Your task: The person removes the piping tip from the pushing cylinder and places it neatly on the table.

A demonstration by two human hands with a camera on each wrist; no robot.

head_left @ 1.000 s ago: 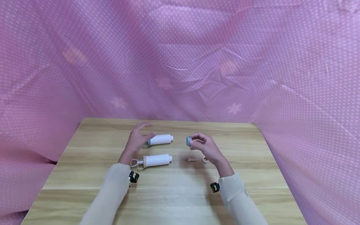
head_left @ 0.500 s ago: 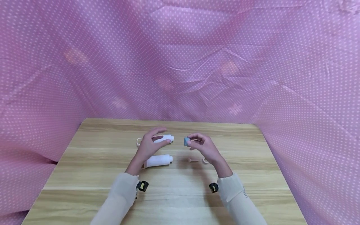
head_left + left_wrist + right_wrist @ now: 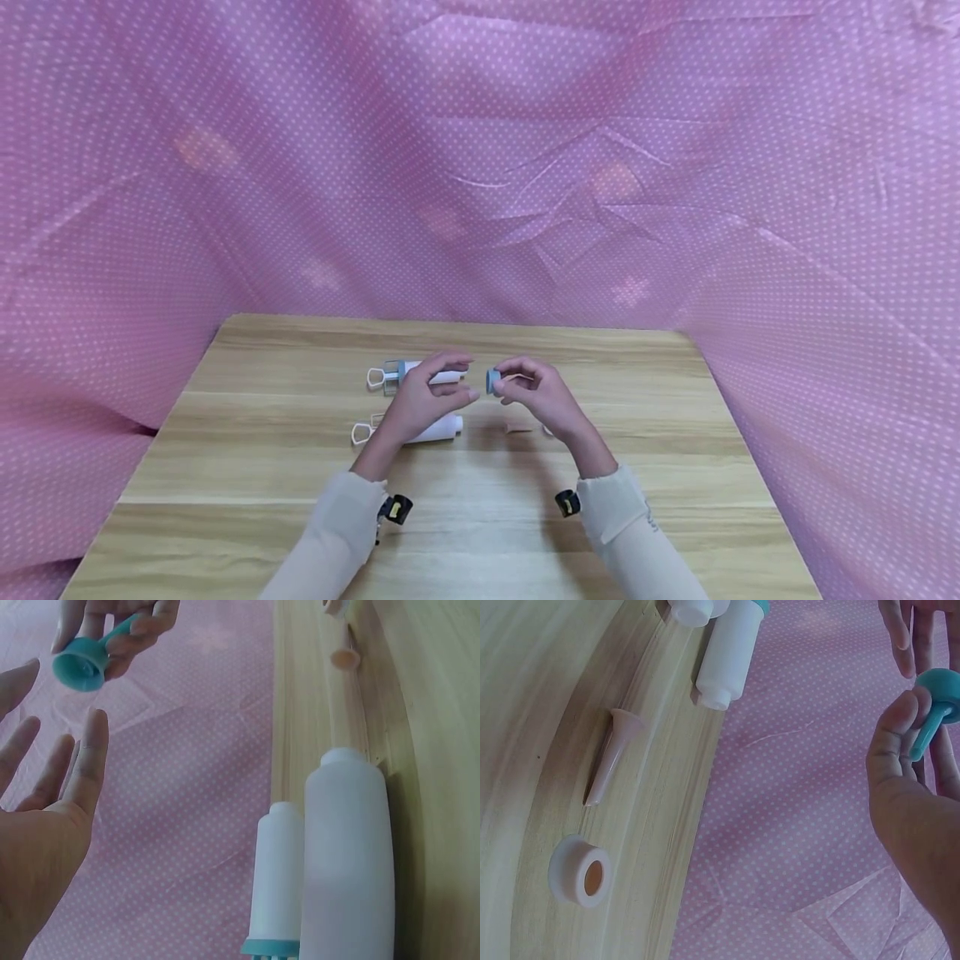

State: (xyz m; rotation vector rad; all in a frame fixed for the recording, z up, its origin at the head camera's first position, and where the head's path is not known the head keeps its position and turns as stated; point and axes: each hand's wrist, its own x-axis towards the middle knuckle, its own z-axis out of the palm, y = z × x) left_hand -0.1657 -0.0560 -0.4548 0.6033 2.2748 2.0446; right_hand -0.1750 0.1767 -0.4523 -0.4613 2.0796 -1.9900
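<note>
My right hand (image 3: 551, 400) pinches a teal nozzle piece, a round cup (image 3: 75, 666) with a thin stem (image 3: 930, 733), between thumb and fingers above the table. To its left my left hand (image 3: 416, 407) holds nothing; its fingers are spread and a little bent, just short of the cup's wide mouth. Beneath the left hand lie two white syringe-like tubes with looped pull handles. The far tube (image 3: 450, 377) has a teal collar; the near tube (image 3: 442, 428) is partly covered by the hand and wrist.
On the wooden table (image 3: 480, 533), below my right hand, lie a pale pink tapered nozzle (image 3: 615, 754) and a pale pink ring cap (image 3: 564, 866). A pink dotted cloth (image 3: 480, 208) hangs behind the table and along both sides.
My left hand has moved right, from the handle end of the tubes to beside the teal piece. My right hand has shifted slightly left, still holding that piece.
</note>
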